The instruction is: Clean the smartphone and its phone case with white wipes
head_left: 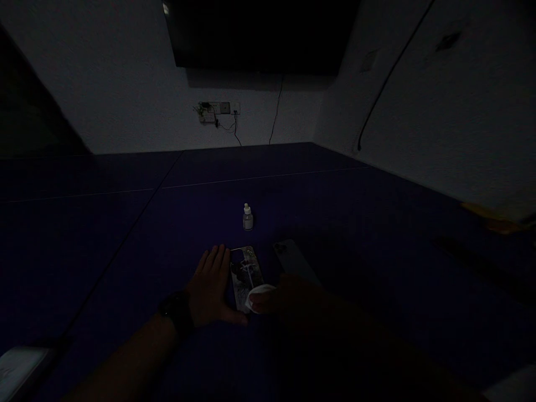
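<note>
A phone case [242, 277] with a dark and grey picture on its back lies on the blue surface. My left hand [211, 285] rests flat with fingers stretched along the case's left edge, its thumb by the lower edge. In my right hand [285, 296] is a bunched white tissue or cloth [260, 290], pressed against the lower right part of the case. A phone [294, 258] with a camera block at its top corner lies to the right, partly hidden by my right hand. Beyond the case stands a small dropper bottle [248, 218], upright, with a white cap.
The room is very dim. A pale box-like object [25, 365] sits at the lower left. At the back wall are sockets with plugs and cables [218, 109], below a large dark screen [263, 36]. A yellowish item [494, 218] lies at the right edge.
</note>
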A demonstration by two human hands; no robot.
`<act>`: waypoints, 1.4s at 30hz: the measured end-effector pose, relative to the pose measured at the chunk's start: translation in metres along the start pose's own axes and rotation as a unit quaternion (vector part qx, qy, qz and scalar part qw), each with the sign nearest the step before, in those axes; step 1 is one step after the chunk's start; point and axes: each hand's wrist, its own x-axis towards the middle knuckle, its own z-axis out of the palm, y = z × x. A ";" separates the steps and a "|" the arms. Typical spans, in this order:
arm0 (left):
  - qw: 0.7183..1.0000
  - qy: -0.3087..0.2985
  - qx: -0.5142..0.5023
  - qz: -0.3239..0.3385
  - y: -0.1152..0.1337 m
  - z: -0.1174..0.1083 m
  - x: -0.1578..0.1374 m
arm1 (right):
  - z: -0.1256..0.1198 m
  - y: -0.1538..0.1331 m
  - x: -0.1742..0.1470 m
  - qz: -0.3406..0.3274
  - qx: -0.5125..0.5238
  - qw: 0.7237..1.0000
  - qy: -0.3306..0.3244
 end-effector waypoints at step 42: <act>0.964 0.204 -0.158 -0.065 0.030 -0.034 0.001 | -0.015 0.009 0.019 0.170 0.416 0.843 0.295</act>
